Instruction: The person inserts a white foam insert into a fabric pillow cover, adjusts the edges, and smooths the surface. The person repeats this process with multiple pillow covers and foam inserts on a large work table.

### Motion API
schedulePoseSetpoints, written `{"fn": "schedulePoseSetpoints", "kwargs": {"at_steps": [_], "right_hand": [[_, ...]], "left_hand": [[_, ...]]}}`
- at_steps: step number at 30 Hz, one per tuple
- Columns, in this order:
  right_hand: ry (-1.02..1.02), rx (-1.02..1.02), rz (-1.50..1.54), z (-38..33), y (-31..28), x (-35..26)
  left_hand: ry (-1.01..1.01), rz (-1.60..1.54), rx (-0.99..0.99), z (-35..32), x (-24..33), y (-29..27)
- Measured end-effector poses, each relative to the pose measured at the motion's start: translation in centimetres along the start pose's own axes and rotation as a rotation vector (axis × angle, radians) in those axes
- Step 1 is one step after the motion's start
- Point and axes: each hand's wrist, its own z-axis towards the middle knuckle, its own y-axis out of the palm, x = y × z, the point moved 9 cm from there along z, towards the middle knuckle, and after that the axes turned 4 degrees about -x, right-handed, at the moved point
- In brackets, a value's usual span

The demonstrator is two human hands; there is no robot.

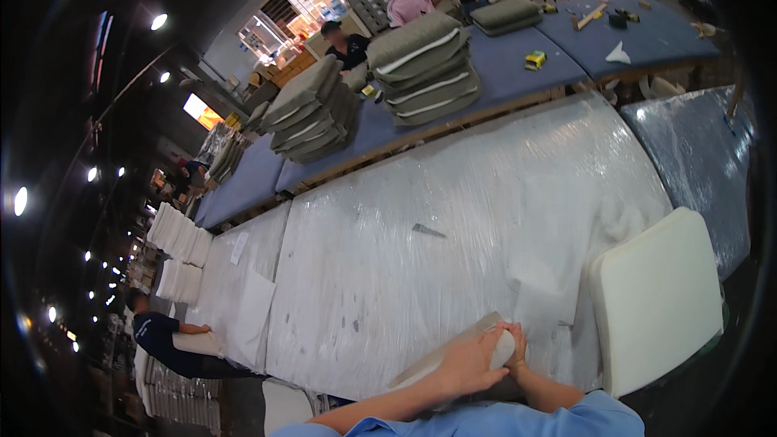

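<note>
A pale beige seat cushion [429, 362] lies tilted at the near edge of the plastic-wrapped table [388, 251], close to my body. My left hand [473, 362] lies over its right end, with the fingers curled round the edge. At that same end my right hand [516, 345] grips the corner, its fingers close to those of the left. My left forearm hides part of the cushion, and exactly what the fingertips pinch is too small to make out. A loose white sheet [546, 287] lies on the table just beyond my hands.
White cushions [660, 299] are stacked at my right. Stacks of grey-green cushions [425, 69] stand on a blue padded table [510, 61] beyond, with a yellow-black tape measure [535, 60]. A co-worker [166, 340] handles a cushion at far left; others are behind the blue table.
</note>
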Motion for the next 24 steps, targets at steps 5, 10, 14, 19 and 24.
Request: {"fn": "schedulePoseSetpoints", "kwargs": {"at_steps": [5, 10, 14, 19, 24], "right_hand": [[-0.161, -0.048, -0.037, 0.4, 1.9, -0.1], [-0.26, -0.1, 0.069, 4.7, 13.7, -10.1], [-0.547, -0.211, -0.1, 2.6, 22.8, -21.6], [-0.517, -0.324, -0.196, 0.7, 24.8, -23.5], [-0.37, -0.349, -0.197, 0.9, 21.1, -20.7]], "left_hand": [[-0.053, -0.021, 0.109, -4.3, 0.0, -1.2], [-0.1, -0.035, 0.567, -12.4, 0.4, -10.8], [-0.168, -0.15, 0.95, -20.7, 1.2, -12.9], [-0.121, -0.31, 1.154, -22.4, -0.7, -7.5], [0.032, -0.339, 1.068, -20.5, -0.1, -3.7]]}}
